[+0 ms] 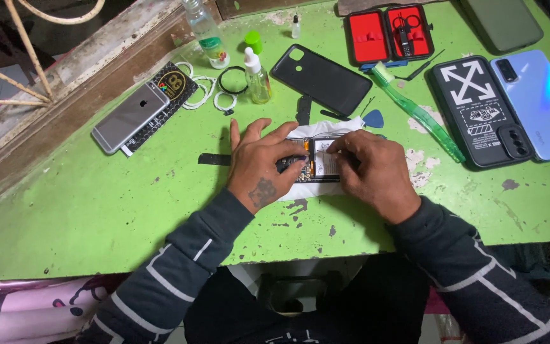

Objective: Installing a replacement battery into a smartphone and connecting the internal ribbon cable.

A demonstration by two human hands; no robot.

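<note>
Dark striped sleeves lead to both hands over the opened black phone with exposed battery, laid on white paper for protection. It is pinned flat by the left hand, while the right hand's fingertips press its battery; a blue pick is kept just beyond.

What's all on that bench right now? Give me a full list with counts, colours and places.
opened phone: 1, dark with orange parts, centre, on white paper under both hands
phone back cover: 1, black, above centre
silver phone: 1, left, lying on a black patterned card
light blue phone: 1, far right
black phone case: 1, white cross print, right
tool case: 1, red lined, open, top
green brush: 1, right of centre
blue pick: 1, above the hands
dropper bottles: 2, clear, top left
table: 1, green, chipped paint
left hand: pressing the phone
right hand: fingertips on the phone's inside
</note>
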